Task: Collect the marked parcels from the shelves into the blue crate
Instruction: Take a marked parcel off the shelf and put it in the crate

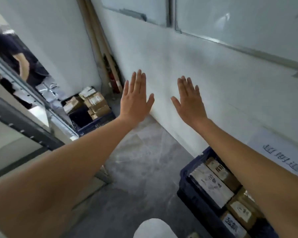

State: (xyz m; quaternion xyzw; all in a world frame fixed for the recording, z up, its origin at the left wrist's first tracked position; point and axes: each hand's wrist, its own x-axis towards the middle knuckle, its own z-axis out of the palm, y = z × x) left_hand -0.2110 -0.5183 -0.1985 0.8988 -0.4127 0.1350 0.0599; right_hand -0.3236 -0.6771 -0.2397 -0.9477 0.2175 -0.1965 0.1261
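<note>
Both arms reach straight out in front of me. My left hand (pixel 135 98) and my right hand (pixel 189 100) are flat, palms away, fingers spread, holding nothing. A blue crate (pixel 183 179) stands on the floor at the lower right, partly under my right forearm; it holds several parcels, among them a white one with handwriting (pixel 212 184) and brown cardboard ones (pixel 243 210). A second blue crate (pixel 100 122) with stacked brown parcels (pixel 96 103) sits farther off by the wall corner. Metal shelves (pixel 24 117) run along the left.
A white wall (pixel 213 74) with a window frame is close ahead on the right. Another person in dark clothes (pixel 15 54) stands beyond the shelves at upper left. Silver bags (pixel 48 90) lie near the far crate. The grey tiled floor (pixel 141 165) runs between shelves and wall.
</note>
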